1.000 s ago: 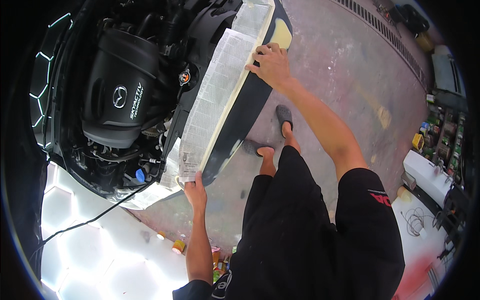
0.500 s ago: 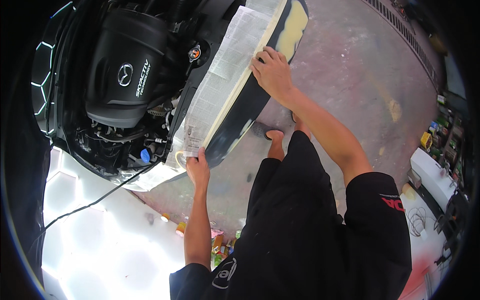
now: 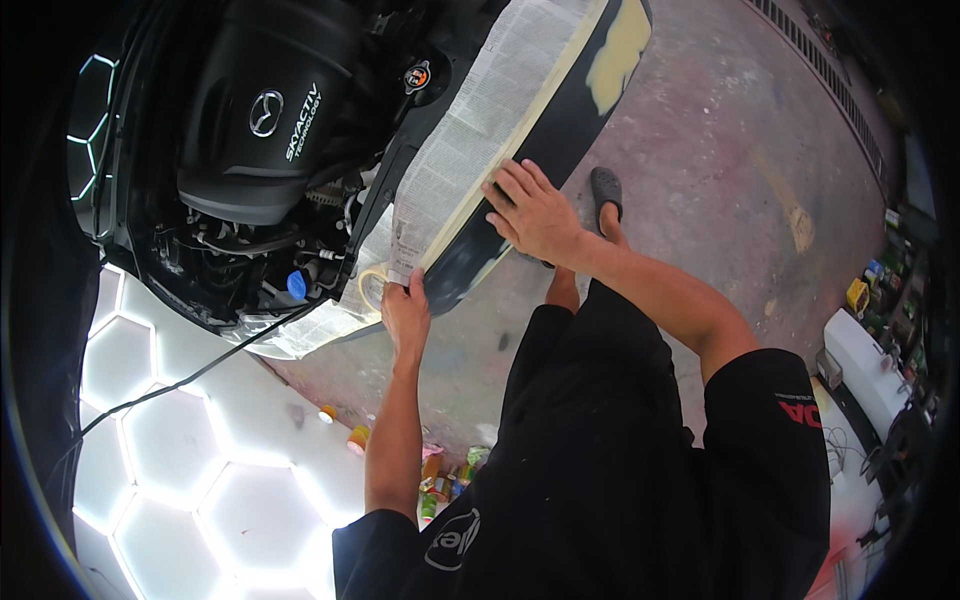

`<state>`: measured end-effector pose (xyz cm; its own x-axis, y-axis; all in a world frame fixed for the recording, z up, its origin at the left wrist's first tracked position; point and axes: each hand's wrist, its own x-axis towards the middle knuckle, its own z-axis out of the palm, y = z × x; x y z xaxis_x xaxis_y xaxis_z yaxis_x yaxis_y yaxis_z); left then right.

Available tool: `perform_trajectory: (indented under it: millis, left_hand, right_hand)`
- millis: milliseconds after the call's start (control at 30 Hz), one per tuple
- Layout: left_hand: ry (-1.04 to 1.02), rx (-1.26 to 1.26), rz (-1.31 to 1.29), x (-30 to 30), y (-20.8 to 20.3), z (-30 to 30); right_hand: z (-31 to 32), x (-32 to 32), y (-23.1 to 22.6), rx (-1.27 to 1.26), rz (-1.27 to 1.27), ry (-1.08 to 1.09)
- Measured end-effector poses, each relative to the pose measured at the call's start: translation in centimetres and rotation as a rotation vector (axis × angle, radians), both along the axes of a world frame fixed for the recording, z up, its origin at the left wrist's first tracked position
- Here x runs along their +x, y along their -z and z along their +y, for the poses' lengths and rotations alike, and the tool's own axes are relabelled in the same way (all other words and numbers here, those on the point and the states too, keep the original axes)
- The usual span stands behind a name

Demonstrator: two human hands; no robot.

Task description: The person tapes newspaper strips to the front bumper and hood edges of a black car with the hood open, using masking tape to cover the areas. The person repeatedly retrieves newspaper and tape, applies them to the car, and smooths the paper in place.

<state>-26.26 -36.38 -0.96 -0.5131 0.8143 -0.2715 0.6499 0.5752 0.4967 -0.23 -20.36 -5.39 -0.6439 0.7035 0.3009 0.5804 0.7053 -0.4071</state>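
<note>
A sheet of newspaper (image 3: 455,150) lies along the front edge of the car's open engine bay. A pale strip of masking tape (image 3: 520,130) runs down its outer side, against the dark bumper (image 3: 555,140) with its cream-coloured patches. At the sheet's near end, my left hand (image 3: 404,318) is closed on a roll of masking tape (image 3: 371,290), whose ring shows beside the thumb and fingers. Farther up the strip, my right hand (image 3: 537,218) is open, its fingers laid out over the tape and the bumper's upper edge.
The black engine cover (image 3: 265,110), an orange-marked cap (image 3: 417,77) and a blue cap (image 3: 297,285) sit in the engine bay. A thin dark cable (image 3: 190,403) crosses at the lower left, before a bright panel of hexagonal lights (image 3: 170,440). Several cans and bottles (image 3: 440,480) stand on the floor.
My right hand has slid down the tape strip toward my left hand. The left hand sits slightly higher, still with the roll. One foot has stepped forward, and the view has shifted a little.
</note>
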Motion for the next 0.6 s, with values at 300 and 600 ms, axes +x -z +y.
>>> perform_trajectory:
  millis: [300,600]
  left_hand:
    - [-0.004,-0.222,0.063,-0.5,-0.2,0.4]
    - [0.115,-0.128,0.101,-1.4,0.6,0.2]
  right_hand:
    - [-4.0,-3.2,-0.1,-0.019,-0.043,-0.161]
    - [-6.8,-6.9,-0.5,0.019,-0.089,-0.281]
